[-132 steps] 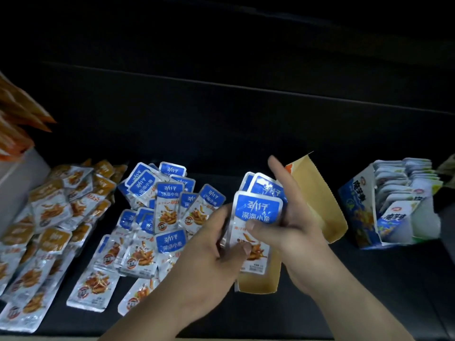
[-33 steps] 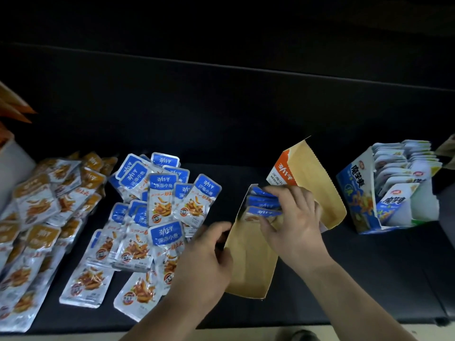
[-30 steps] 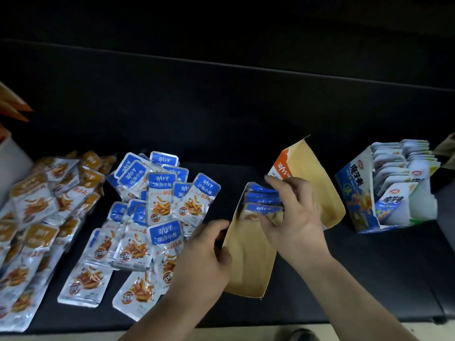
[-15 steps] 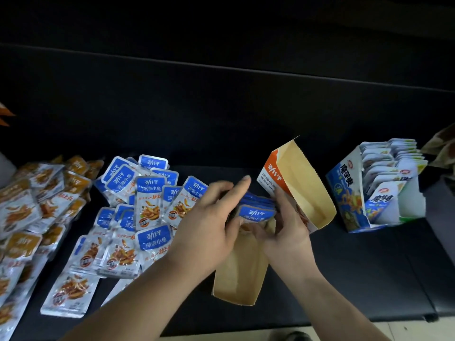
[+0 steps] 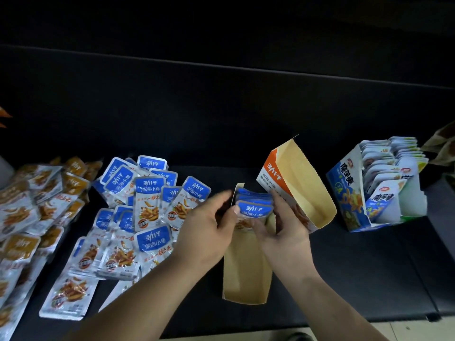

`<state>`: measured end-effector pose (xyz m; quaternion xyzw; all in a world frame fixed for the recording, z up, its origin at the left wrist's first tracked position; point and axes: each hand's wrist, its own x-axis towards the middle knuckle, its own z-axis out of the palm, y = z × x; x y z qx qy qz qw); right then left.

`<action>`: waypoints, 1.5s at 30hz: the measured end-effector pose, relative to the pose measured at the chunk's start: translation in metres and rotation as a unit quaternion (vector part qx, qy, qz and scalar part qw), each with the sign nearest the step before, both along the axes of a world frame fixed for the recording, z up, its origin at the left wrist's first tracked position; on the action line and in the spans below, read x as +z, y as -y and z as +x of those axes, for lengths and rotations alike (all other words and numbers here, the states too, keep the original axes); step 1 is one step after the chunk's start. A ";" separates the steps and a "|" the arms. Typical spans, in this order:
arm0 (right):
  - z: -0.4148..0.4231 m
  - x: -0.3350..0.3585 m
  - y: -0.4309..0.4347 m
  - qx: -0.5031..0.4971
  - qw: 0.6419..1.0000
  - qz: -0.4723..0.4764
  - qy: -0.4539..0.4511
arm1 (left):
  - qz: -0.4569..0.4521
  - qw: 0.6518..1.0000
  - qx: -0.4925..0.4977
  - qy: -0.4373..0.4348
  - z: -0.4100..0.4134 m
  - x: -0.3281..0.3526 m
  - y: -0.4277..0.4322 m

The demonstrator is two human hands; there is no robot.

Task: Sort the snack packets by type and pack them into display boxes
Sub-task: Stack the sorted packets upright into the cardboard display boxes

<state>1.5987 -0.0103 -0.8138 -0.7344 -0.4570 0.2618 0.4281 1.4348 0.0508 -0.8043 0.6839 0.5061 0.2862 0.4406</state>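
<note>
Black bench (image 5: pixel 369 267), black wall behind, dim light.

- Your left hand (image 5: pixel 209 227) and right hand (image 5: pixel 280 230) meet at bench centre. Both grip one stack of blue packets (image 5: pixel 254 209). The left thumb is on the front packet, with fingers curled round the left side. The right fingers are curled round the right side.
- The stack stands upright at the far end of the open display box (image 5: pixel 246 274). At least three top edges show; the front label reads 劲仔 / 深海小鱼.
- The box lies flat, running from the bench's front edge toward the back, with a bare kraft floor. Its lid flap (image 5: pixel 302 183) tilts up to the right of your hands. The flap is kraft inside and orange and white outside, printed 劲仔 深海小鱼.
- Loose blue packets (image 5: pixel 147 205) lie left of centre and carry the same 劲仔 深海小鱼 label. More than fifteen show; overlap stops an exact count.
- Orange packets (image 5: pixel 29 217) are heaped at the bench's left edge and run out of view. Their writing is too blurred to read.
- A filled display box (image 5: pixel 344 190) sits near the right edge. It is blue, marked 魔芋爽, and holds two rows of white packets standing on edge.
- Display boxes: two. Packet types: three.
</note>
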 end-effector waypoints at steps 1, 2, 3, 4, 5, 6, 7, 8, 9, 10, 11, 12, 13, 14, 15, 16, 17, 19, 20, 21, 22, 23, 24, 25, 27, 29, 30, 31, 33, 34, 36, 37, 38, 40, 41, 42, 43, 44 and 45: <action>-0.002 0.001 0.000 -0.002 1.000 0.002 -0.014 | -0.004 1.000 -0.002 0.001 0.000 0.001 0.002; -0.003 0.002 0.001 -0.003 1.000 0.009 -0.027 | -0.007 1.000 -0.001 0.000 0.000 0.001 0.003; -0.004 0.003 0.003 -0.002 0.999 0.021 -0.035 | -0.012 1.000 0.003 0.004 0.000 0.003 0.005; -0.004 0.003 0.004 0.001 0.999 0.038 -0.033 | -0.018 1.000 0.004 0.011 0.000 0.004 0.006; -0.004 0.003 0.006 0.005 0.998 0.053 -0.021 | -0.022 1.000 0.002 0.019 0.000 0.004 0.006; -0.004 0.001 0.006 0.010 0.998 0.061 -0.010 | -0.024 0.999 0.002 0.023 0.000 0.005 0.007; -0.002 0.001 0.006 0.013 0.998 0.063 -0.006 | -0.026 0.999 0.003 0.027 0.000 0.005 0.007; -0.001 0.000 0.005 0.011 0.998 0.061 -0.008 | -0.028 0.999 0.005 0.026 0.000 0.004 0.007; 0.000 0.001 0.003 0.009 0.998 0.055 -0.006 | -0.028 0.999 0.006 0.022 0.000 0.003 0.007; 0.000 0.002 0.001 0.011 0.999 0.048 0.002 | -0.027 0.999 0.006 0.018 0.000 0.002 0.008; 0.000 0.003 0.000 0.016 0.999 0.039 0.012 | -0.027 0.999 0.007 0.016 0.000 0.001 0.009; -0.001 0.004 -0.001 0.025 0.999 0.035 0.020 | -0.027 0.999 0.010 0.017 -0.001 0.000 0.009; -0.003 0.005 -0.001 0.033 0.998 0.035 0.028 | -0.027 0.999 0.013 0.016 -0.001 0.000 0.010; -0.004 0.005 -0.001 0.036 0.998 0.037 0.036 | -0.027 0.999 0.014 0.012 -0.001 0.000 0.010; -0.004 0.005 -0.001 0.035 0.998 0.036 0.044 | -0.027 1.000 0.014 0.006 -0.001 0.001 0.010; -0.003 0.005 -0.001 0.033 0.998 0.030 0.050 | -0.026 1.000 0.012 -0.002 0.000 0.002 0.010; -0.002 0.006 -0.001 0.035 0.998 0.018 0.055 | -0.024 1.000 0.011 -0.008 0.001 0.002 0.010; 0.002 0.009 -0.004 0.050 0.996 -0.013 0.067 | -0.018 1.000 0.011 -0.013 0.003 0.004 0.009; 0.004 0.012 -0.006 0.060 0.996 -0.025 0.068 | -0.013 1.000 0.012 -0.015 0.004 0.005 0.009; 0.005 0.015 -0.009 0.067 0.995 -0.035 0.061 | -0.008 1.000 0.013 -0.016 0.004 0.006 0.009; 0.006 0.017 -0.010 0.070 0.995 -0.045 0.050 | -0.005 1.000 0.014 -0.019 0.004 0.007 0.009; 0.007 0.019 -0.011 0.071 0.995 -0.051 0.043 | -0.003 1.000 0.014 -0.021 0.004 0.008 0.009; 0.006 0.019 -0.012 0.070 0.995 -0.053 0.041 | -0.003 1.000 0.014 -0.022 0.004 0.008 0.009; 0.006 0.019 -0.012 0.067 0.996 -0.049 0.045 | -0.003 1.000 0.015 -0.021 0.003 0.008 0.009; 0.005 0.015 -0.009 0.063 0.996 -0.030 0.062 | -0.005 1.000 0.015 -0.027 0.003 0.009 0.009; 0.004 0.011 -0.005 0.056 0.997 -0.008 0.060 | -0.007 1.000 0.016 -0.025 0.004 0.007 0.009; 0.005 0.009 -0.003 0.052 0.997 -0.001 0.048 | -0.007 1.000 0.020 -0.022 0.004 0.006 0.009; 0.005 0.009 -0.002 0.046 0.998 0.001 0.037 | -0.009 0.999 0.026 -0.022 0.004 0.005 0.009; 0.005 0.010 -0.001 0.032 0.999 0.005 0.034 | -0.012 0.999 0.033 -0.022 0.003 0.002 0.010; 0.005 0.011 -0.001 0.030 0.999 0.012 0.029 | -0.013 0.999 0.035 -0.019 0.003 0.002 0.011; 0.005 0.014 0.001 0.029 0.999 0.024 0.019 | -0.016 0.999 0.039 -0.012 0.001 0.003 0.014; 0.004 0.019 0.003 0.029 0.999 0.027 0.015 | -0.021 0.999 0.041 -0.009 -0.001 0.004 0.016; 0.003 0.023 0.005 0.028 0.999 0.032 0.023 | -0.027 0.999 0.046 -0.005 -0.004 0.006 0.019; -0.003 0.036 0.005 0.026 0.990 0.080 0.117 | -0.032 0.998 0.059 0.006 -0.015 0.009 0.024; -0.009 0.046 0.004 0.038 0.977 0.120 0.174 | -0.034 0.997 0.071 0.013 -0.023 0.010 0.026; -0.019 0.055 0.003 0.056 0.964 0.158 0.207 | -0.035 0.996 0.084 0.018 -0.031 0.010 0.029; -0.031 0.061 0.000 0.074 0.958 0.181 0.209 | -0.035 0.994 0.099 0.022 -0.040 0.009 0.031; -0.046 0.067 -0.003 0.095 0.960 0.191 0.181 | -0.032 0.993 0.112 0.022 -0.050 0.007 0.033; -0.062 0.067 -0.006 0.115 0.967 0.184 0.136 | -0.026 0.992 0.125 0.016 -0.060 0.004 0.034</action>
